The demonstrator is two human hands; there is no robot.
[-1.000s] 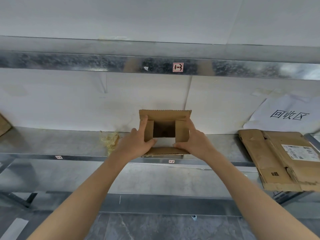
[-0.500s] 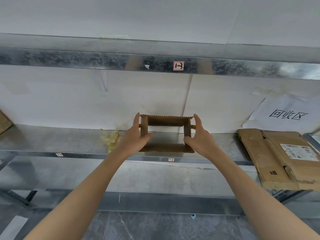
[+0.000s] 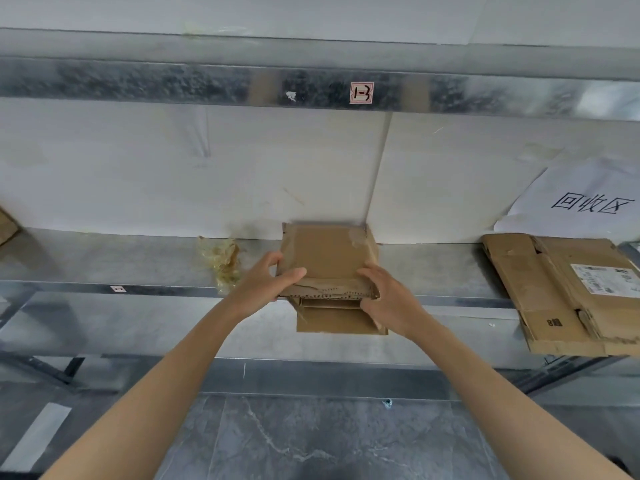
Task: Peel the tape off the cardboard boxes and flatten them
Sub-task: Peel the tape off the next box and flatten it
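One box (image 3: 327, 261) is held at the front edge of the shelf (image 3: 104, 261), broad panel turned up. A flap (image 3: 337, 318) hangs from it below the shelf edge. A shiny scrap (image 3: 356, 235), possibly tape residue, is noted at the panel's far right corner.

The left hand (image 3: 266, 282) is clamped on the near left corner, thumb on top, fingers along the side. The right hand (image 3: 388, 299) is wrapped over the near right corner, fingers curled on the panel.

Step judged: flattening. The tape appears mostly off, and the box looks partly collapsed but not yet flat.

Next move, by judgement: the panels are to be pressed together and the hanging flap brought into line. Care is needed at the ragged near edge, which could tear.

A crumpled tape wad (image 3: 223, 259) lies on the shelf just left of the box. Flat boxes (image 3: 561, 292) are stacked well apart to the right, overhanging the shelf, below a paper sign (image 3: 588, 199). A label (image 3: 361, 92) marked 1-3 is fixed on the upper rail (image 3: 173, 81).
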